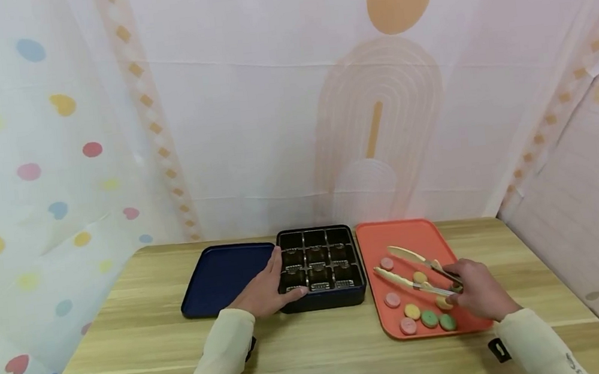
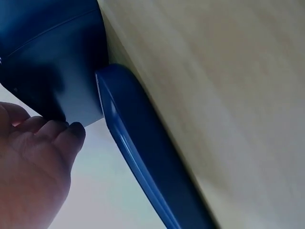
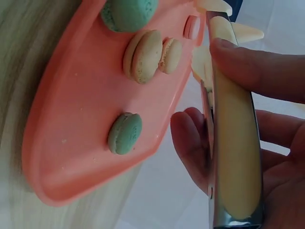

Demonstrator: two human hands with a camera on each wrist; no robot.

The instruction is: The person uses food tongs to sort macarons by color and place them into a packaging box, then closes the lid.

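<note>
My left hand (image 1: 263, 293) lies against the left side of a black box (image 1: 332, 299) split into several square compartments. Its fingers run along the side wall and the thumb reaches over the front rim. In the left wrist view the fingertips (image 2: 64, 128) touch the dark wall. My right hand (image 1: 477, 290) holds metal tongs with cream-coloured tips (image 1: 403, 279) over a coral tray (image 1: 382, 236), tips spread apart and pointing left. Pink macarons (image 1: 392, 299), yellow macarons (image 1: 412, 311) and green macarons (image 1: 429, 318) lie on the tray below. In the right wrist view nothing sits between the tips.
A dark blue shallow lid or tray (image 1: 227, 278) lies left of the box, its edge close to the box wall. All rest on a light wooden table (image 1: 315, 354). A patterned curtain (image 1: 250, 125) hangs behind the table and down both sides.
</note>
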